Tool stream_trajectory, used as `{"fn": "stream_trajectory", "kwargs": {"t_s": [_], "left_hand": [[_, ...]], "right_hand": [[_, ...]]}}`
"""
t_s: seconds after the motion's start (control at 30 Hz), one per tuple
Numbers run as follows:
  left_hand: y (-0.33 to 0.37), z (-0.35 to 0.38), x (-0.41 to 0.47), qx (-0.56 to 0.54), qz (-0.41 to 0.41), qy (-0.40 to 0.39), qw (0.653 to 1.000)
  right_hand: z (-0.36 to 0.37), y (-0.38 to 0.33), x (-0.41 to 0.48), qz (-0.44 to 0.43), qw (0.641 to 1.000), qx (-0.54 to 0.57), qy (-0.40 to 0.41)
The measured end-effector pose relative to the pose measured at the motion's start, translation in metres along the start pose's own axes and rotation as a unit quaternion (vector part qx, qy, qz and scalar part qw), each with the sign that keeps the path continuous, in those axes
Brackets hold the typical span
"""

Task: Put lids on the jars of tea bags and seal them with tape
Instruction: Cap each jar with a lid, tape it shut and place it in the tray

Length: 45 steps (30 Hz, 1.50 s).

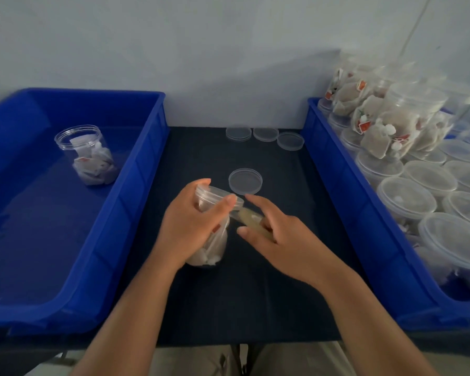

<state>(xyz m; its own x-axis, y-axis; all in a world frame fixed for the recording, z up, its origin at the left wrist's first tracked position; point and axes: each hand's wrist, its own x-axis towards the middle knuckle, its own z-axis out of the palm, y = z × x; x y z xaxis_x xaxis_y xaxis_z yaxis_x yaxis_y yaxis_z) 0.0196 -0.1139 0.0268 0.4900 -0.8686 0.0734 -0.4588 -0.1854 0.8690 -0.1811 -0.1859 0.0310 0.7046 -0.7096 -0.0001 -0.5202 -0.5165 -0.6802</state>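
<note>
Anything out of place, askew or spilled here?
Nothing spilled. In the right bin, some jars lie on their sides atop the upright lidded ones, a loose pile. The left hand tilts the held jar for taping.

Clear jar of tea bags (213, 249), lid (219, 194) on, tilted at centre. Yellowish tape roll (248, 219) against its right side, just under the lid. Spare lid (245, 181) flat just beyond, more lids (265, 134) at the far edge.
</note>
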Motion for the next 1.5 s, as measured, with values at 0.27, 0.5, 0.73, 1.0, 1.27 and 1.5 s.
{"fn": "stream_trajectory", "kwargs": {"t_s": [0.27,0.5,0.73,1.0,1.27,1.5], "left_hand": [[-0.012,-0.014,0.018,-0.138,-0.012,-0.109,0.984],[-0.027,-0.016,0.021,-0.224,-0.022,-0.193,0.955],[-0.010,-0.016,0.006,-0.085,0.072,-0.035,0.993],[0.002,0.010,-0.017,-0.012,0.024,0.049,0.998],[-0.003,-0.010,0.007,-0.075,0.017,-0.037,0.996],[-0.018,-0.016,0.012,-0.236,-0.035,-0.187,0.953]], "right_hand": [[-0.022,0.013,0.013,-0.001,1.000,-0.022,0.000],[-0.013,0.007,0.021,-0.027,0.999,0.017,-0.027],[-0.003,-0.004,0.012,-0.012,0.998,0.034,0.050],[0.003,-0.013,0.003,-0.019,0.999,-0.002,0.049],[-0.013,0.004,0.006,-0.024,0.999,-0.018,-0.023],[-0.019,0.010,0.020,-0.031,0.999,0.001,-0.034]]}}
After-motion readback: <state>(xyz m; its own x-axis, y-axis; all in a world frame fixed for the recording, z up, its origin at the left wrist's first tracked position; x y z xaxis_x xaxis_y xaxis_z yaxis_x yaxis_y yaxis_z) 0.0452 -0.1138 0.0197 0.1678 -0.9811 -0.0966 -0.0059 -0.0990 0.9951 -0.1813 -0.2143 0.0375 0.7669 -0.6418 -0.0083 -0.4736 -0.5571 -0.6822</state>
